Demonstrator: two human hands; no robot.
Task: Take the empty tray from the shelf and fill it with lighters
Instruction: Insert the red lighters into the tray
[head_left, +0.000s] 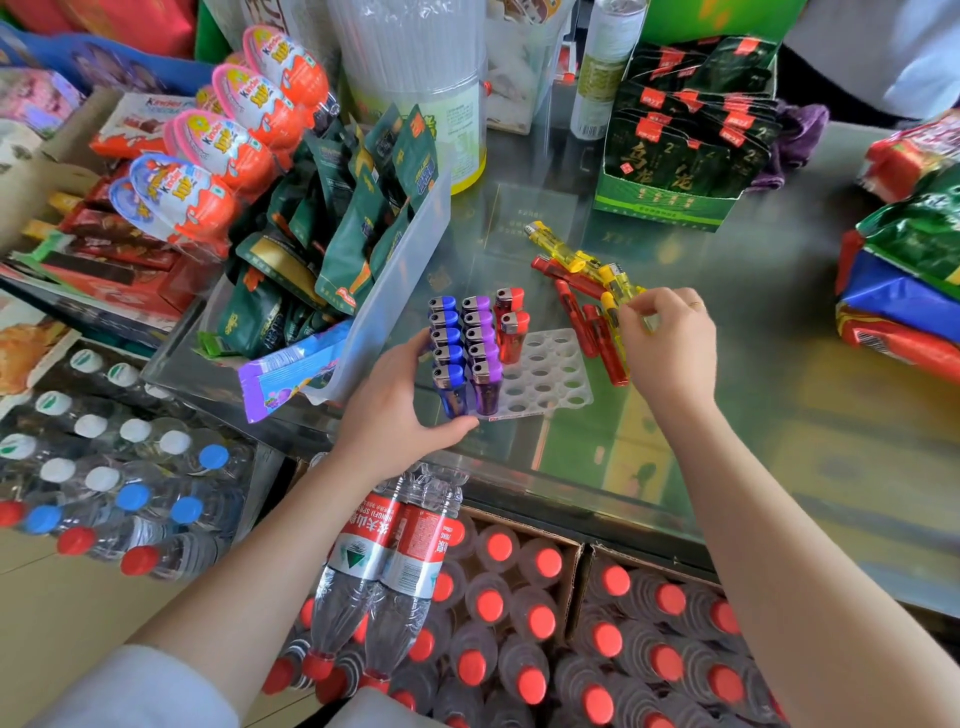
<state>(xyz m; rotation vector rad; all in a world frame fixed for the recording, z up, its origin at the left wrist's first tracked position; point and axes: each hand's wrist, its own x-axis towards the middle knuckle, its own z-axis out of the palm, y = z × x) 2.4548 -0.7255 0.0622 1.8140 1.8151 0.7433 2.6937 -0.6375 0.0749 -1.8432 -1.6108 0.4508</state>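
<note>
A clear plastic tray (553, 382) with round holes lies on the glass counter. A row of blue lighters (445, 338), a row of purple lighters (482, 338) and two red lighters (511, 325) stand upright in it; the right-hand holes are bare. My left hand (400, 405) grips the tray's left front corner, thumb along the front edge. Loose red lighters (592, 322) and yellow lighters (576, 254) lie in a pile to the right of the tray. My right hand (670, 348) is over that pile, fingertips pinched on a yellow lighter (613, 306).
A clear bin of green snack packets (332, 228) stands just left of the tray. A green display box of dark sachets (680, 150) is at the back. Snack bags (904, 270) pile up on the right. Crates of red-capped bottles (519, 613) sit below the counter edge.
</note>
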